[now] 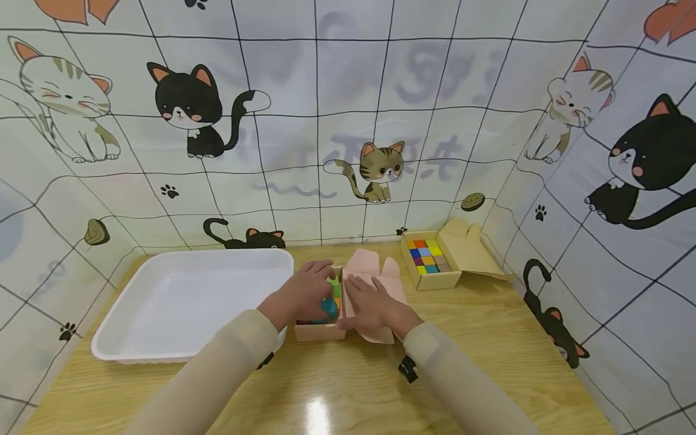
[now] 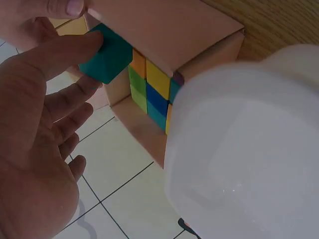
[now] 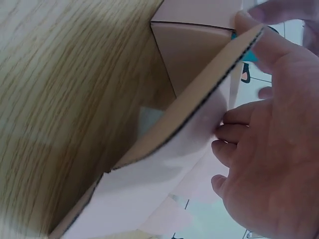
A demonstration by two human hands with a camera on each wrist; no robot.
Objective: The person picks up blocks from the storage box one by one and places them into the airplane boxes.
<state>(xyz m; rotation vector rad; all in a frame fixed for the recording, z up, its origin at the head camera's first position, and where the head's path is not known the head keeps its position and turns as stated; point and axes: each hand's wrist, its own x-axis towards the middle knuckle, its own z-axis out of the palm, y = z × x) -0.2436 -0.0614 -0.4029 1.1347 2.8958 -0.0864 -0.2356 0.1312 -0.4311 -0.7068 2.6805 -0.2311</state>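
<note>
My left hand (image 1: 311,291) is over the pink cardboard box (image 1: 321,332). In the left wrist view its thumb and index finger pinch a teal block (image 2: 110,59) above the box opening. Inside, coloured blocks (image 2: 157,92) in green, yellow, blue and orange sit in rows. My right hand (image 1: 375,305) rests with extended fingers on the box's folded-back lid (image 1: 388,290). Its thumb reaches the box's front corner. In the right wrist view the fingers (image 3: 234,132) touch the lid's surface, and only a sliver of the teal block shows.
A large white tray (image 1: 190,353) stands left of the box, close to my left wrist. At the back right is a second, yellowish box (image 1: 440,280) of coloured blocks with its lid open. Everything stands on a wooden table (image 1: 462,344), with a cat-patterned sheet (image 1: 283,139) behind.
</note>
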